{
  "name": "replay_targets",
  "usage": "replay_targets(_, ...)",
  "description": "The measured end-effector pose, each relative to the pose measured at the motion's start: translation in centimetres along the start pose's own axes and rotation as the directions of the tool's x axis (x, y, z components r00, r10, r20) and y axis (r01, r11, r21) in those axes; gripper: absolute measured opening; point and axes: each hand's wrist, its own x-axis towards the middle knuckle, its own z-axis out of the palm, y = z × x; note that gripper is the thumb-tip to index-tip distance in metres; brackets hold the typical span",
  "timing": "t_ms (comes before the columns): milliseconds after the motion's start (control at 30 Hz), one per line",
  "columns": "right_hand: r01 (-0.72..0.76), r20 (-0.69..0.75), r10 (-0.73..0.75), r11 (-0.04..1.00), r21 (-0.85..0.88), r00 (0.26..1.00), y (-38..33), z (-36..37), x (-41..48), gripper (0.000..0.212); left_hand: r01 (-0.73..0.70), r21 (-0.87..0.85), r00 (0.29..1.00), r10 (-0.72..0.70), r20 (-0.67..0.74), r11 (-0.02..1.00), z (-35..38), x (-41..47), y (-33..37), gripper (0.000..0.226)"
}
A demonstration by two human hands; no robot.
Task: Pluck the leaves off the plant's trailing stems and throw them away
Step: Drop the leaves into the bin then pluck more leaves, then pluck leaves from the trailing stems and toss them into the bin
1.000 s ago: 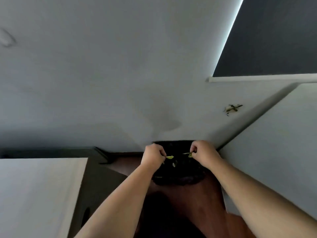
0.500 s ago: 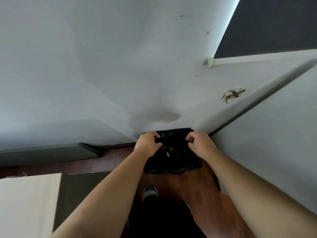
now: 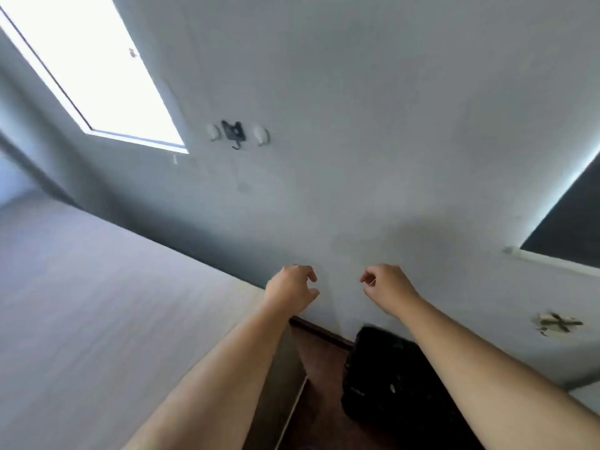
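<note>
My left hand and my right hand are raised side by side in front of the grey wall, both empty with fingers loosely curled and apart. Below them, on the brown floor by the wall, stands a black rubbish bag with small pale leaf scraps inside; my right forearm crosses over its right side. No plant or trailing stem is in view.
A white cabinet top fills the lower left, close beside my left arm. On the wall are a bright window, a black hook between two white knobs, a dark blind at right and a taped mark.
Both hands let go of the green leaves over the black bag and rose away from it, now empty. The view swung upward and to the left, bringing the window into sight.
</note>
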Motion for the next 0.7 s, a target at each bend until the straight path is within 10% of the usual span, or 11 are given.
replay_targets(267, 0.506, 0.244, -0.490, 0.863, -0.003, 0.837, -22.9, 10.5, -3.9, 0.013, 0.455, -0.171, 0.829, -0.485, -0.276, 0.874, -8.9, -17.2, -18.6, 0.028)
replay_targets(700, 0.807, 0.613, -0.681, 0.579, 0.117, 0.400, -45.0, 31.8, -21.2, 0.019, 0.794, -0.402, 0.431, -0.889, -0.154, 0.455, -7.6, -45.8, -41.7, 0.022)
